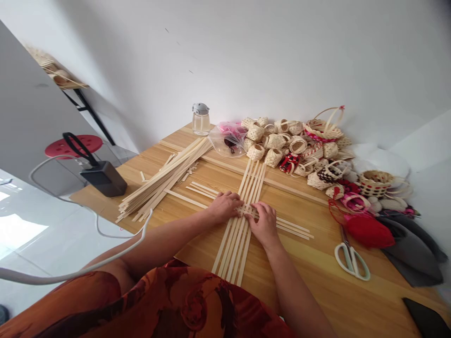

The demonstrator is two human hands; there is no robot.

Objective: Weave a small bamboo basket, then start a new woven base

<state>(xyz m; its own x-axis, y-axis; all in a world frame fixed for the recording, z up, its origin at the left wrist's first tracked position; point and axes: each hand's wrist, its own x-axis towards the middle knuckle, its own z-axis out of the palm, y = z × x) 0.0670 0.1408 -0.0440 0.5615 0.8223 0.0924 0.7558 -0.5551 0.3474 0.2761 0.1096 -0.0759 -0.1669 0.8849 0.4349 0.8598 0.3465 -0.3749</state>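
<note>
Several pale, flat weaving strips (229, 256) run lengthwise away from me on the table. Shorter cross strips (294, 228) pass over and under them, making a small woven patch (247, 210) in the middle. At the left edge of this patch, my left hand (224, 207) has its fingers bent and closed on the strips. My right hand (264, 223) grips the patch from the right, thumb and fingers drawn together at its edge. Both hands lie low against the tabletop, thumbs close to each other. The fingertips partly cover the crossings.
A pile of loose strips (165, 180) lies left. Small woven baskets (275, 141) crowd the back right, beside a plastic bag (227, 141) and a bottle (201, 121). Scissors (352, 263) and red yarn (369, 231) are right. A black device (104, 178) stands at the left edge, near a white cable (116, 263).
</note>
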